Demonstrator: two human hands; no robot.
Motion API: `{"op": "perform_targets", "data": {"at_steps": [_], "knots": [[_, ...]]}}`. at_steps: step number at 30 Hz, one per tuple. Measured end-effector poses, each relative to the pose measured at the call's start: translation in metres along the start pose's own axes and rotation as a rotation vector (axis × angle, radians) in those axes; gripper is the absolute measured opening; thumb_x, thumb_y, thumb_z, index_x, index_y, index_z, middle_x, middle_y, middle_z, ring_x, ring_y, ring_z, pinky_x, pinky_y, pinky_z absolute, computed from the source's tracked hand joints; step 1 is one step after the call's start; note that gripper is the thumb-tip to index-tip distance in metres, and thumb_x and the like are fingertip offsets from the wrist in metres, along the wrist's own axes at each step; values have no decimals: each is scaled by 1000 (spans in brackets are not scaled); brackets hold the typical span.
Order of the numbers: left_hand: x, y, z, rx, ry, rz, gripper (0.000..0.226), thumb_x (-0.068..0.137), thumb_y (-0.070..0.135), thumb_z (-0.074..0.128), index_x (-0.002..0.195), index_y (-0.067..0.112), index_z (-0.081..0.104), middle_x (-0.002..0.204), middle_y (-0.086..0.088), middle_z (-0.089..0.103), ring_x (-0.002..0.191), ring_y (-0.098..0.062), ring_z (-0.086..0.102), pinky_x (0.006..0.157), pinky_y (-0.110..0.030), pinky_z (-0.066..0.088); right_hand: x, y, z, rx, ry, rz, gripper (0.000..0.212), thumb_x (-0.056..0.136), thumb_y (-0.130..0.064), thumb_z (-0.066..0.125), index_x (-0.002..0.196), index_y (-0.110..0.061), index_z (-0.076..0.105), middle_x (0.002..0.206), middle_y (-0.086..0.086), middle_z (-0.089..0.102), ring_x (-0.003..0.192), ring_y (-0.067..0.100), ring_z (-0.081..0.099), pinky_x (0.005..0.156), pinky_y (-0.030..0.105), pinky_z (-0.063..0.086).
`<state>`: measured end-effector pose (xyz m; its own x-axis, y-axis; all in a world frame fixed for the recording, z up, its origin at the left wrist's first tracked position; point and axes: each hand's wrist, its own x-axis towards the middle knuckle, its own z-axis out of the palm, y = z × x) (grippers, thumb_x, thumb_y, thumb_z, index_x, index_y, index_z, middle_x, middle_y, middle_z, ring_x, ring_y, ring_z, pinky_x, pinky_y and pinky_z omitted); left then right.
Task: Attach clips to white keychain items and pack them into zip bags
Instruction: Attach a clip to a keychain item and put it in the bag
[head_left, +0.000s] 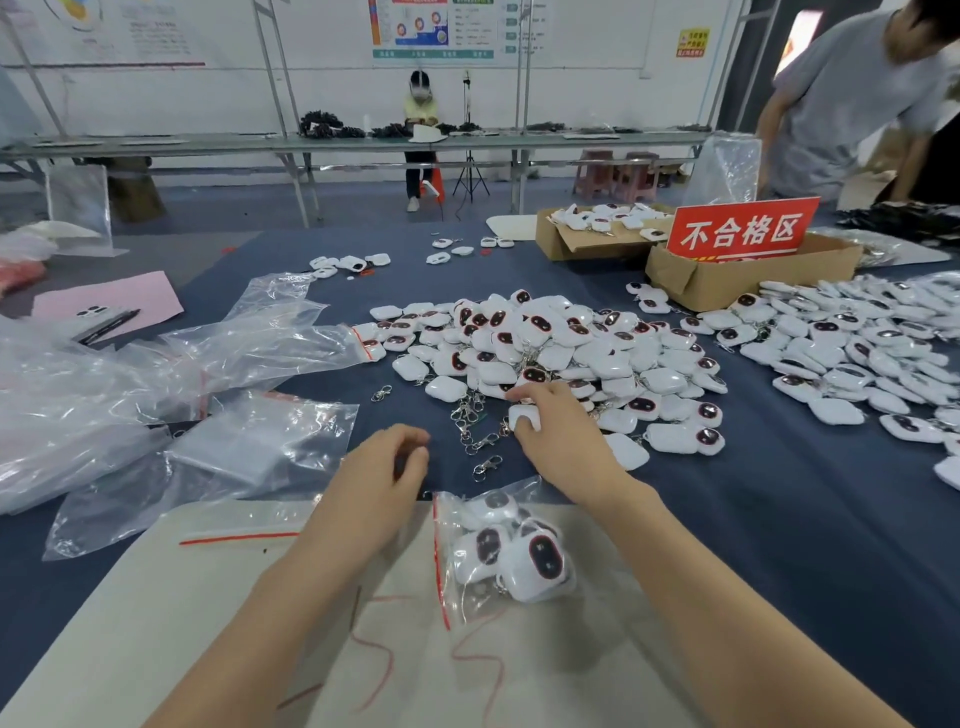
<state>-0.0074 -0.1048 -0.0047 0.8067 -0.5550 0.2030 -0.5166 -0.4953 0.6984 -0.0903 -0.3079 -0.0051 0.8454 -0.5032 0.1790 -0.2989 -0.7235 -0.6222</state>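
On our surface (779, 545), the big keychain pile (545, 353) sits at 12 o'clock, with loose clips (475, 426) just in front of it. A second pile (857, 343) spreads at 2 o'clock, cardboard boxes (727, 283) behind at 1. At 9 to 10 we've got empty zip bags (156, 389) heaped up. Nearest us, a board (182, 623) with one filled zip bag (504, 551) on it. Our right grip (561, 441) holds a keychain item (523, 415) at the big pile's near edge.

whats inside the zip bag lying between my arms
The zip bag holds white keychain items, at least three showing, two with dark faces up. Any beneath them are covered, so the full count is unclear.
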Motion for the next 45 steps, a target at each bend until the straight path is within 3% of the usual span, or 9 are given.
{"op": "perform_targets", "data": {"at_steps": [5, 11, 16, 26, 31, 34, 38, 40, 45], "knots": [[22, 4, 22, 70, -34, 75, 35, 102, 29, 55, 137, 24, 56, 132, 3, 51, 118, -18, 52, 107, -37, 44, 13, -2, 3, -130, -18, 25, 36, 101, -27, 49, 136, -27, 52, 140, 3, 43, 92, 21, 63, 82, 34, 47], [53, -5, 38, 132, 49, 97, 48, 98, 41, 59, 142, 26, 51, 147, -4, 43, 138, -27, 35, 112, -37, 29, -1, 3, 16, -67, 114, 5, 32, 103, -28, 45, 133, -25, 55, 138, -2, 46, 97, 22, 62, 79, 36, 49], [77, -6, 48, 384, -98, 129, 65, 94, 65, 48, 152, 35, 39, 165, -7, 26, 151, -27, 22, 123, -47, 15, 3, 7, 15, -74, 52, -2, 31, 101, -36, 51, 132, -30, 57, 134, -3, 47, 99, 23, 63, 80, 36, 49], [77, -7, 49, 273, 61, 170, 37, 99, 31, 60, 134, 17, 59, 130, -9, 55, 115, -32, 57, 100, -49, 44, 10, 18, 15, 14, 46, -86, 27, 101, -39, 51, 125, -35, 62, 123, -8, 55, 104, 16, 59, 89, 39, 49], [76, -8, 48, 298, 86, 157, 31, 101, 33, 58, 127, 16, 63, 131, -7, 57, 118, -31, 52, 101, -44, 43, 11, 19, 14, 102, 78, -76, 26, 103, -39, 50, 124, -32, 64, 123, -10, 60, 110, 10, 57, 95, 35, 46], [76, -8, 47, 258, 80, 154, 27, 103, 38, 52, 118, 19, 65, 110, -2, 70, 103, -26, 61, 91, -42, 47, 11, 21, 16, 117, 65, -107, 25, 102, -37, 52, 124, -35, 63, 124, -13, 60, 110, 4, 55, 95, 28, 45], [74, -1, 43, -183, 135, 51, 31, 106, 39, 45, 87, 26, 65, 71, 7, 70, 68, -1, 62, 63, -10, 42, 15, 20, 15, 493, 15, -48, 22, 99, -38, 57, 120, -40, 63, 121, -22, 63, 70, -6, 60, 66, 15, 50], [72, 9, 45, -378, 113, 21, 34, 107, 38, 45, 84, 25, 67, 64, 1, 70, 55, -2, 59, 55, -12, 43, 17, 19, 16, 618, -18, -8, 24, 97, -39, 61, 121, -40, 62, 119, -20, 65, 54, 2, 60, 51, 18, 50], [63, 21, 56, -514, 27, 32, 32, 106, 38, 47, 92, 19, 68, 67, 2, 67, 56, -9, 58, 56, -25, 50, 20, 20, 20, 667, -39, 5, 24, 94, -32, 67, 117, -24, 66, 105, -6, 71, 48, 7, 59, 47, 22, 50]]}}
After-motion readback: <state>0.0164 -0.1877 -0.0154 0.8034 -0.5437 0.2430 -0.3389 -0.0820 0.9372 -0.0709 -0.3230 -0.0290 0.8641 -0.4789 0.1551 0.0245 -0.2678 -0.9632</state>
